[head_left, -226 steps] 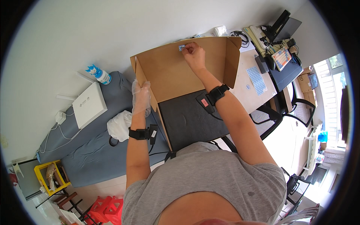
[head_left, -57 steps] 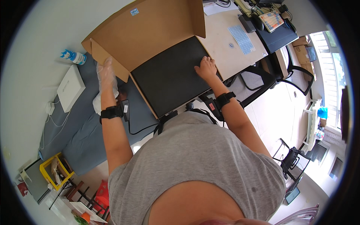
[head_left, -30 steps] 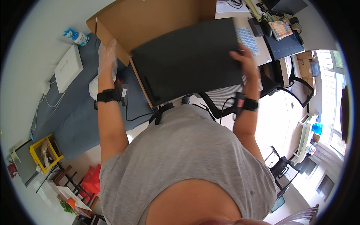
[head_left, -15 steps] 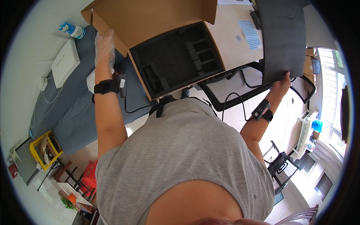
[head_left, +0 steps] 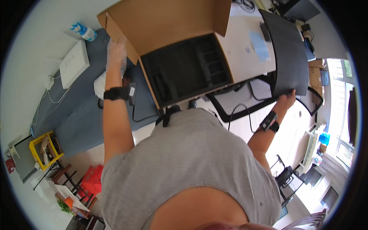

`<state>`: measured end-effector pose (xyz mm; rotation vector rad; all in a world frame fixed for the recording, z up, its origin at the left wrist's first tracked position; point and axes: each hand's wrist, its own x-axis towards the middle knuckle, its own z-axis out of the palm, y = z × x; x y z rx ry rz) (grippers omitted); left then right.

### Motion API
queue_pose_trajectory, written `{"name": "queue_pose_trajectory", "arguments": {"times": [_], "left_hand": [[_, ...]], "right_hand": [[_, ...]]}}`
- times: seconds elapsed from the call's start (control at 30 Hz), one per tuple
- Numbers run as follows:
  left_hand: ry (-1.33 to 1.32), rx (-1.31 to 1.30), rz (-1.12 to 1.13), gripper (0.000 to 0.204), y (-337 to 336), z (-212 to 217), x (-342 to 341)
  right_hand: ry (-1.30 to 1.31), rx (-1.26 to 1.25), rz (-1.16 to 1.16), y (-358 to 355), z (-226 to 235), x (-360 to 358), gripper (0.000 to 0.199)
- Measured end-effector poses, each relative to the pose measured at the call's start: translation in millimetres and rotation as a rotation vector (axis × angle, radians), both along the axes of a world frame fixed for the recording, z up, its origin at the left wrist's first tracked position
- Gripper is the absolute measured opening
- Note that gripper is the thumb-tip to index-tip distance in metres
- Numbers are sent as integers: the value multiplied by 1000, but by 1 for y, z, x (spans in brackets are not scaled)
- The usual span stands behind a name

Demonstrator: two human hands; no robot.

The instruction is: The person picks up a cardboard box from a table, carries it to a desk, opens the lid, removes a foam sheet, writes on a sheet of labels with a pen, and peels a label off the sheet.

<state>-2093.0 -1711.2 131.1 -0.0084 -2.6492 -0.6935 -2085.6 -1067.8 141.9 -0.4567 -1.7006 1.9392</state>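
A large brown cardboard box [head_left: 172, 27] lies with its lid raised, on the light table in front of me. Black foam with cut-out compartments [head_left: 180, 71] fills it. My left hand [head_left: 116, 53], in a clear plastic glove, is closed at the side flap on the box's left; its fingertips are blurred. Out to the right, my right hand [head_left: 286, 102] pinches the near edge of a black foam sheet [head_left: 289, 57], thumb on top. The sheet stands off the table's right side, slightly bowed, over part of a mesh chair [head_left: 249, 94].
Beside the box, the tabletop [head_left: 241, 50] bears a blue-and-white sheet [head_left: 260, 46] and a dark adapter [head_left: 265, 31]. Left on grey-blue cloth sit a white box [head_left: 74, 64], a spray bottle [head_left: 88, 33] and a black adapter with cable [head_left: 132, 93]. Cables loop near the chair.
The whole view has shifted, so the box and table sit lower and further right. The foam sheet in my right hand now looks more bowed and tilted. My left hand stays by the flap.
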Motion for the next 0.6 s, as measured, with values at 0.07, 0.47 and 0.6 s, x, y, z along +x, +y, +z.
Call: {"name": "queue_pose_trajectory", "arguments": {"times": [0.07, 0.47, 0.6], "left_hand": [[13, 188, 39, 22, 0, -7, -4], [196, -415, -67, 20, -4, 9, -8], [-55, -506, -87, 22, 5, 24, -8]], "right_hand": [[-25, 283, 41, 7, 1, 1, 38], [-103, -72, 557, -112, 57, -32, 40], [-328, -2, 863, -155, 24, -56, 35]]}}
